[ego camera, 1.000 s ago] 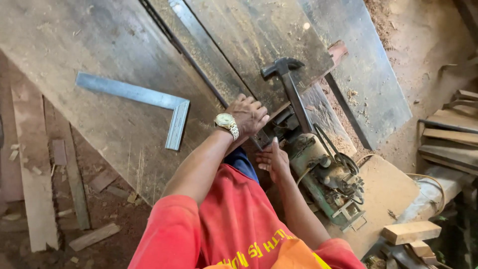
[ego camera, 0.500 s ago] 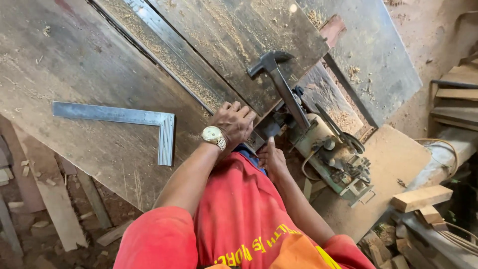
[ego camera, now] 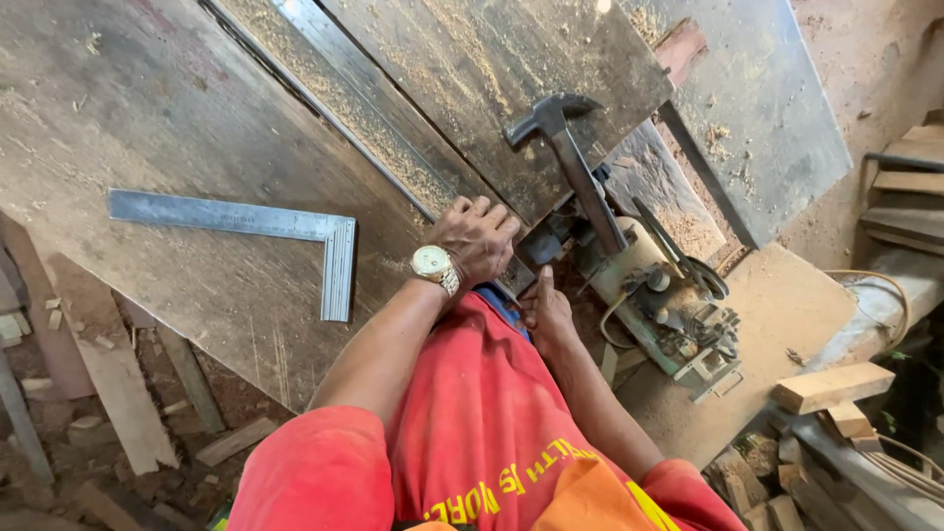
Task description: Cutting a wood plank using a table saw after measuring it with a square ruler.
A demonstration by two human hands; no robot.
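Observation:
My left hand (ego camera: pixel 479 236), with a gold wristwatch (ego camera: pixel 433 265), lies on the near edge of a dusty wooden tabletop (ego camera: pixel 197 108), fingers curled over the edge. My right hand (ego camera: pixel 547 311) is lower, just below that edge. One of its fingers points up against a dark part under the table, and what it holds is hidden. A claw hammer (ego camera: pixel 573 167) lies just beyond both hands, head on the tabletop and handle reaching down to a green-grey motor machine (ego camera: pixel 669 300).
A steel try square (ego camera: pixel 258 224) lies on the tabletop left of my left hand. A metal rail (ego camera: pixel 344 93) runs across the sawdust-strewn top. Wood offcuts (ego camera: pixel 831 385) lie at the right, and planks and scraps (ego camera: pixel 118 383) cover the dirt floor at the left.
The view has shifted down and left. My left hand stays on the table edge. My right hand has crept up a little toward the underside of the edge.

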